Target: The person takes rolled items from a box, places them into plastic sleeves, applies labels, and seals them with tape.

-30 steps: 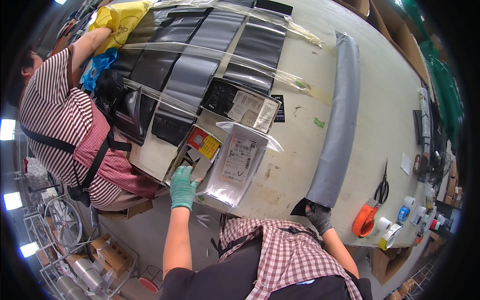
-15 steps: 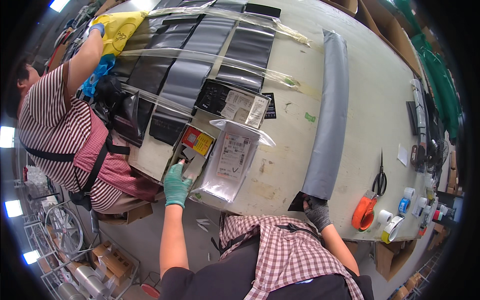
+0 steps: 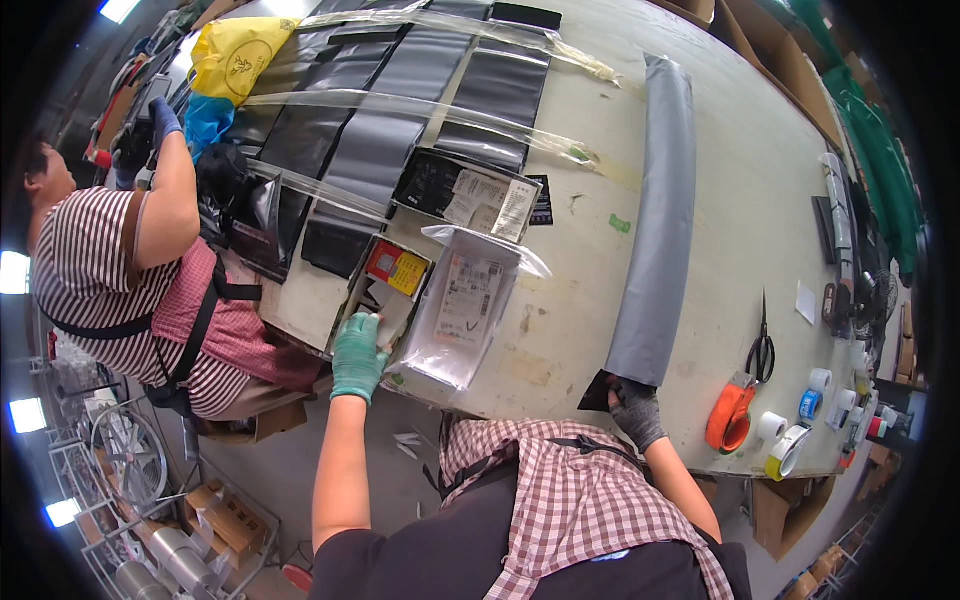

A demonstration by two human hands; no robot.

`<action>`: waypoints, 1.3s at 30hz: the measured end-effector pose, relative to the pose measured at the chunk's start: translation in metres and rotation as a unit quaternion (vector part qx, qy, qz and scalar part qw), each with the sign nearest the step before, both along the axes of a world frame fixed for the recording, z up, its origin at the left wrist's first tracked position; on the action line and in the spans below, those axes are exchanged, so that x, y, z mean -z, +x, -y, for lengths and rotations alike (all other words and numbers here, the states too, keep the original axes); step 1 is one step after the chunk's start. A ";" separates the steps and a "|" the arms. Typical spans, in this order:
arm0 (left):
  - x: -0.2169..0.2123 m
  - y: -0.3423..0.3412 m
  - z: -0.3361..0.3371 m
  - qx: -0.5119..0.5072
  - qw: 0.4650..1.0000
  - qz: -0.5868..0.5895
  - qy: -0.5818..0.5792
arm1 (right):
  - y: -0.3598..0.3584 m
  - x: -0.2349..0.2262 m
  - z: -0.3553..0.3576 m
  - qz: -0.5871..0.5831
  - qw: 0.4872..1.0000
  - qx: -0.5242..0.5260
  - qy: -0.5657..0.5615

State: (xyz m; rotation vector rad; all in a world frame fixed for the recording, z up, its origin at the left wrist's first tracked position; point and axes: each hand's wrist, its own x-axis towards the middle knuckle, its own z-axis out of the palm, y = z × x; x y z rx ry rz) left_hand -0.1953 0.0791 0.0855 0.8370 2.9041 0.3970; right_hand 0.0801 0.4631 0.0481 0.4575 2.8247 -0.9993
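Note:
My left hand (image 3: 359, 358), in a green glove with bare fingertips, reaches into the near end of a small open box (image 3: 397, 310). Thumb and fingers are apart, and small pale pieces lie beside the fingertips. A red and yellow card (image 3: 396, 268) sits at the box's far end. On the right, my right hand (image 3: 636, 410) in a dark grey glove grips the near end of a long grey plastic mailing bag (image 3: 655, 220). The bag lies lengthwise across the table, its black inner side showing at the hand. Some of the right fingers are hidden under the plastic.
A clear-plastic-lined box of labels (image 3: 467, 300) and a black box of slips (image 3: 470, 196) stand beside the small box. Black mailing bags (image 3: 375, 150) lie beyond under plastic strips. Scissors (image 3: 763, 345) and tape rolls (image 3: 730, 418) lie right. A co-worker (image 3: 130, 260) stands left.
My left fingers have shifted slightly deeper into the small box. My right hand still grips the grey bag. The co-worker's gloved hand has left the yellow bag and come lower, nearer the co-worker's body.

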 end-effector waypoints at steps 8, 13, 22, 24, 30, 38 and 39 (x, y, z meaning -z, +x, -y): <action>0.009 0.000 -0.002 -0.085 0.988 0.078 0.100 | -0.001 0.001 0.000 0.027 1.000 0.010 -0.005; 0.005 -0.007 0.003 -0.093 0.983 0.108 0.112 | 0.002 0.006 -0.001 0.007 1.000 0.009 -0.015; -0.040 0.012 -0.026 -0.243 0.928 0.099 0.264 | -0.010 -0.055 0.007 0.108 0.990 0.025 -0.091; -0.070 0.038 -0.067 -0.218 0.816 0.324 0.427 | -0.018 -0.087 0.028 0.040 0.891 0.101 -0.441; -0.026 0.136 -0.189 0.004 0.691 0.615 0.380 | -0.017 -0.071 0.044 0.037 0.782 0.226 -0.580; -0.008 0.135 -0.287 0.356 0.902 -0.128 0.209 | 0.010 -0.012 0.027 -0.015 0.873 0.301 -0.382; -0.005 0.136 -0.293 0.393 0.883 -0.141 0.215 | 0.007 0.005 0.022 -0.113 0.904 0.263 -0.319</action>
